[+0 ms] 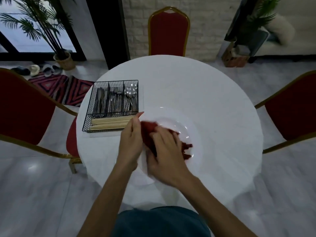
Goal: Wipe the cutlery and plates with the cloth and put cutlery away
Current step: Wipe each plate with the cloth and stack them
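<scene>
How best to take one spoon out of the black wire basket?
I would pinch its handle from above: the spoons lie in the right compartment of the wire basket, bowls at the far end, handles toward the person, and the walls block the sides.

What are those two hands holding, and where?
The right hand grips the bunched red cloth around its middle, pressing it on the white plate. The left hand seems to hold that plate by its left rim.
</scene>
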`<move>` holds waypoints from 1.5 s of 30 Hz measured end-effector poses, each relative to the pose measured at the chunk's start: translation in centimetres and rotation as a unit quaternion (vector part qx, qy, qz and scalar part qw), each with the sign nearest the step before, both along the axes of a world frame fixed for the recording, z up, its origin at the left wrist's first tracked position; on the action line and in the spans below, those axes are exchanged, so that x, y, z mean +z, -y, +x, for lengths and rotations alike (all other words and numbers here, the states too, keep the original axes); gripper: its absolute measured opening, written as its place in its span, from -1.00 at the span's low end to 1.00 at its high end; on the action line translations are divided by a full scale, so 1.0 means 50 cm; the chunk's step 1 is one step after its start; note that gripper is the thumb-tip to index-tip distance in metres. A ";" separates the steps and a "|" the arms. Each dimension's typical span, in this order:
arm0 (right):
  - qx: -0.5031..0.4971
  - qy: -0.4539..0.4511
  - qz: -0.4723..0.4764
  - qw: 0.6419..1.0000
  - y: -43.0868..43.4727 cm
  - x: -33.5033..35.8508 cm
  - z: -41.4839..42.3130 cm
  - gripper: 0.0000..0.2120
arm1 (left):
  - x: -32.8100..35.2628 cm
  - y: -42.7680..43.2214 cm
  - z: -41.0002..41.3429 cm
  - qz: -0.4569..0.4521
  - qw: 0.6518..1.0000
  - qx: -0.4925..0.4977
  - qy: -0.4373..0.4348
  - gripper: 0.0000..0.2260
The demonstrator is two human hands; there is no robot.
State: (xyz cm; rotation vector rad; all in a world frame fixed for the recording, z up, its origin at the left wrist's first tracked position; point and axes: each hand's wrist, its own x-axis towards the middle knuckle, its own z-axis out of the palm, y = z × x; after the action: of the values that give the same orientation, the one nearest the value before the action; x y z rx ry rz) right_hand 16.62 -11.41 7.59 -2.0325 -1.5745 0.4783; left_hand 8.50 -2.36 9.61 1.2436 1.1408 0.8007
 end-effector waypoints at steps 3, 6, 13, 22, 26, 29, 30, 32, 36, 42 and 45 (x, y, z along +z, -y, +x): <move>0.080 -0.040 0.023 0.996 0.070 -0.011 0.000 -0.64 | 0.008 -0.044 -0.033 -0.039 0.999 0.033 0.007 -0.72; 0.049 0.027 -0.005 0.998 0.100 -0.022 0.070 -0.64 | 0.009 -0.061 -0.059 -0.063 0.997 0.035 0.010 -0.70; 0.066 0.059 -0.105 0.990 0.103 0.024 0.073 -0.58 | 0.005 -0.027 -0.033 -0.064 0.997 0.035 0.014 -0.70; -0.042 0.171 -0.154 0.972 0.043 0.003 0.112 -0.43 | -0.011 0.028 0.026 0.030 0.999 0.009 -0.030 -0.69; -0.005 0.176 -0.254 0.951 0.098 0.014 0.087 -0.45 | 0.001 -0.006 0.000 0.004 0.999 0.032 -0.012 -0.72; 0.063 0.099 -0.229 0.966 0.106 0.041 0.035 -0.59 | -0.009 -0.009 0.003 0.031 0.999 0.027 -0.017 -0.70; 0.077 0.074 -0.205 0.973 0.096 0.045 0.021 -0.58 | -0.015 -0.002 0.009 0.040 0.999 0.013 -0.024 -0.69; 0.059 0.041 -0.146 0.987 0.072 0.042 0.011 -0.52 | -0.029 0.015 0.023 0.038 0.999 -0.016 -0.034 -0.69; -0.064 0.117 -0.126 0.983 0.030 0.004 0.081 -0.25 | -0.035 0.038 0.026 0.002 0.999 -0.041 -0.010 -0.69; -0.050 0.139 -0.095 0.984 0.012 0.032 0.166 0.01 | -0.008 0.013 0.007 0.038 0.974 -0.221 -0.027 -0.67; 0.027 0.141 -0.082 0.986 -0.009 0.056 0.156 -0.40 | 0.006 0.002 0.001 0.090 0.942 -0.314 -0.081 -0.64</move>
State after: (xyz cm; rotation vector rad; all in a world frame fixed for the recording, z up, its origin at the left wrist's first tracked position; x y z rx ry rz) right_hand 24.40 -10.95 10.40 -2.2671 -1.8112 0.3609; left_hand 8.57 -2.48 9.89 1.7292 0.7272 0.3233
